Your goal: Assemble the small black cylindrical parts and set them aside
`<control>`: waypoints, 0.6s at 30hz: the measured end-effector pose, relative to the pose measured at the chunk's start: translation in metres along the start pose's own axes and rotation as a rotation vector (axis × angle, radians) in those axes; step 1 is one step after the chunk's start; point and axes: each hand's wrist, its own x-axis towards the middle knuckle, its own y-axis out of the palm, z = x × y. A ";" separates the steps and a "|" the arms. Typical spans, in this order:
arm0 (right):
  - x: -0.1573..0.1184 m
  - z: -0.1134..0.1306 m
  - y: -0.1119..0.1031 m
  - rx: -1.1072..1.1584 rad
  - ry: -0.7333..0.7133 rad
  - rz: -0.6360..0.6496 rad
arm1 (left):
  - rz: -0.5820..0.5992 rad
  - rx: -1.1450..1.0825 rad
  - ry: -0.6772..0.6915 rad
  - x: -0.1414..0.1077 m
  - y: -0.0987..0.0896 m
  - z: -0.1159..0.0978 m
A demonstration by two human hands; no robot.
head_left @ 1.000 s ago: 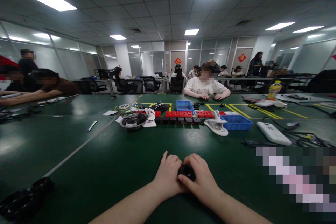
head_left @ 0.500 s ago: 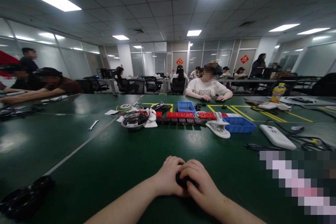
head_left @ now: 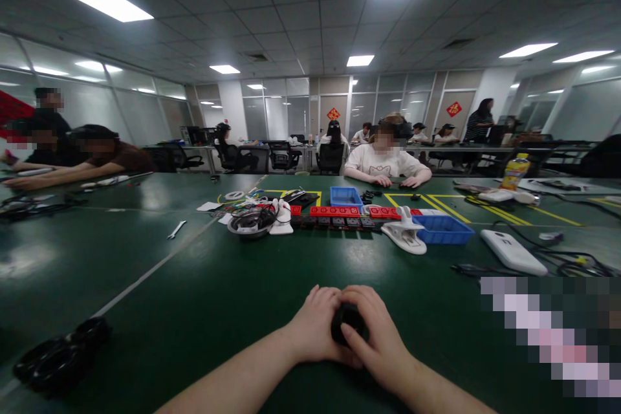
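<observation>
Black object between both hands

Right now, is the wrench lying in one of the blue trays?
No, the wrench lies on the green table, left of the bowl.

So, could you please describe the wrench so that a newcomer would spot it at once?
On the green table, find the pale line slanting from the lower left towards the round metal bowl. The wrench lies left of that line, roughly level with the bowl. It is a slim, straight, silvery tool, unlike the tangled cables in the bowl.
</observation>
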 end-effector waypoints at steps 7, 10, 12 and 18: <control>-0.002 -0.014 0.011 -0.067 0.197 -0.050 | -0.162 0.105 -0.139 -0.004 0.003 -0.016; -0.002 -0.015 0.012 -0.077 0.210 -0.024 | -0.174 0.157 -0.171 -0.005 0.005 -0.020; -0.001 -0.013 0.013 -0.090 0.227 0.007 | -0.162 0.177 -0.173 -0.005 0.006 -0.020; 0.003 -0.009 0.011 -0.144 0.276 0.071 | -0.139 0.192 -0.169 -0.005 0.006 -0.016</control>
